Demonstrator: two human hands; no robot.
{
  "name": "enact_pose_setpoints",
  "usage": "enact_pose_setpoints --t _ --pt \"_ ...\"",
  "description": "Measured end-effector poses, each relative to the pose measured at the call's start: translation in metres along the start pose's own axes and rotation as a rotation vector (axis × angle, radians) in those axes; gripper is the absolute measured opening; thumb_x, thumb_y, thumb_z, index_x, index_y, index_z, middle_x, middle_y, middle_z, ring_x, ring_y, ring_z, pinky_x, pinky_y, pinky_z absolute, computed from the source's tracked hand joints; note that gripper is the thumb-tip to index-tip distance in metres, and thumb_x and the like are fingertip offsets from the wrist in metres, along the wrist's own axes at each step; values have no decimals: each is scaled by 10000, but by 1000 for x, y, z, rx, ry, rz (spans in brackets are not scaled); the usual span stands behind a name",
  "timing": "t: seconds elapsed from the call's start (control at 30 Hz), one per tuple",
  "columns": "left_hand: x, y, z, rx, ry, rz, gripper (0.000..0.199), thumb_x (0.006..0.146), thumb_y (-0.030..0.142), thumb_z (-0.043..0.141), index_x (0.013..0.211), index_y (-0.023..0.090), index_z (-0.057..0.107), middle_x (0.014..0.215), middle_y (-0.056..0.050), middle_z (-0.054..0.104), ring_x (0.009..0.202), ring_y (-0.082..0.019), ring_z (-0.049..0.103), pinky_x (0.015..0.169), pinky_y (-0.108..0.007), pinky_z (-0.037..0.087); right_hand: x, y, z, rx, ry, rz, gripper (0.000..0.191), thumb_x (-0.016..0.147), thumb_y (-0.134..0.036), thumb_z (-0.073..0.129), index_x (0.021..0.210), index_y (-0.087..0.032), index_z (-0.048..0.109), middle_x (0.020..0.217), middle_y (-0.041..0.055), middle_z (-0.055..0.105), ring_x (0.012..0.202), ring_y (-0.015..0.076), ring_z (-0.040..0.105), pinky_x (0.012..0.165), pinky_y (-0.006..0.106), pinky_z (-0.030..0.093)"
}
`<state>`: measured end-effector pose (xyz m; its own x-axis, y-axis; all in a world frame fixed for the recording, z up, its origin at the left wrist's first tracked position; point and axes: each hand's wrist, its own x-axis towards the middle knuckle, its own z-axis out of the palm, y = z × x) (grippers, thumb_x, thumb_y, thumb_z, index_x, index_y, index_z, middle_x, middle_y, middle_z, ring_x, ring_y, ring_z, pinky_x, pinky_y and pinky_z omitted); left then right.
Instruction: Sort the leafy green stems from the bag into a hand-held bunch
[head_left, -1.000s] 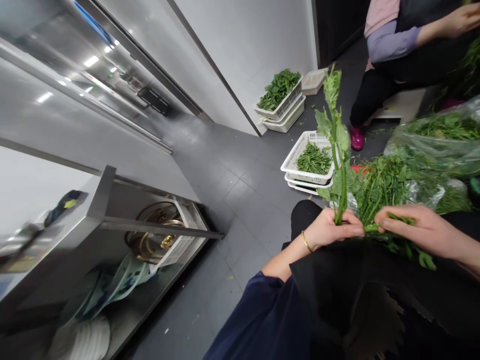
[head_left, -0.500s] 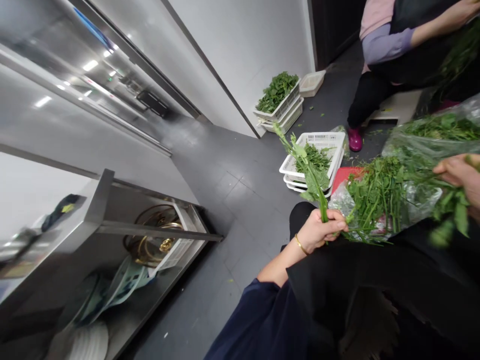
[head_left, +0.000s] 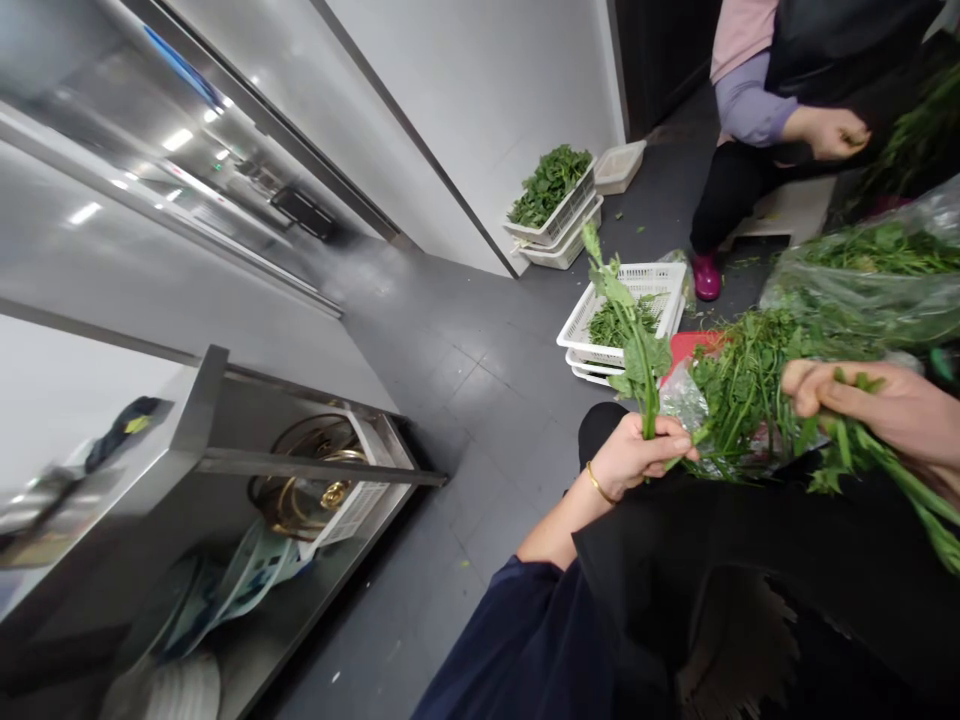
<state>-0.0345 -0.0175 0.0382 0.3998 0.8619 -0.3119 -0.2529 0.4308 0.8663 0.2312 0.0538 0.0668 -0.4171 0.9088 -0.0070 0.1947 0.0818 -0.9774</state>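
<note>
My left hand (head_left: 636, 458) is closest to me, its fingers curled tight around the bottom of a leafy stalk (head_left: 628, 335) that stands almost straight up, tip pointing away from me. My right hand (head_left: 881, 405) is off to the side, fingers pinching a bunch of greens (head_left: 885, 465) that hangs down to the right. Between both hands lies the pile of greens (head_left: 750, 385). Past it sits a white basket (head_left: 651, 283) on the floor (head_left: 480, 370). Far off, another person's hand (head_left: 832, 132) works.

Both hands (head_left: 637, 455) (head_left: 889, 405) in closed grip
</note>
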Motion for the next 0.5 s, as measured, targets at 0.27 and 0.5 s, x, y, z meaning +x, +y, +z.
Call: enact_pose_setpoints --t 0.27,0.5 --pt "2 -1 -2 -87 -90 12 437 712 513 776 731 96 645 445 81 342 393 -27 256 408 -212 129 6 -2 26 -376 -214 -93 440 851 -617 567 947 -202 674 700 8 594 604 130 534 599 261 424" --pt "-2 -2 8 -52 -142 -56 493 618 529 841 712 111 597 705 -10 552 448 -5 315 409 -214 155 0 -2 40 -262 -83 -239 415 898 -499 519 644 -186 616 693 35 619 626 138 559 607 270 437"
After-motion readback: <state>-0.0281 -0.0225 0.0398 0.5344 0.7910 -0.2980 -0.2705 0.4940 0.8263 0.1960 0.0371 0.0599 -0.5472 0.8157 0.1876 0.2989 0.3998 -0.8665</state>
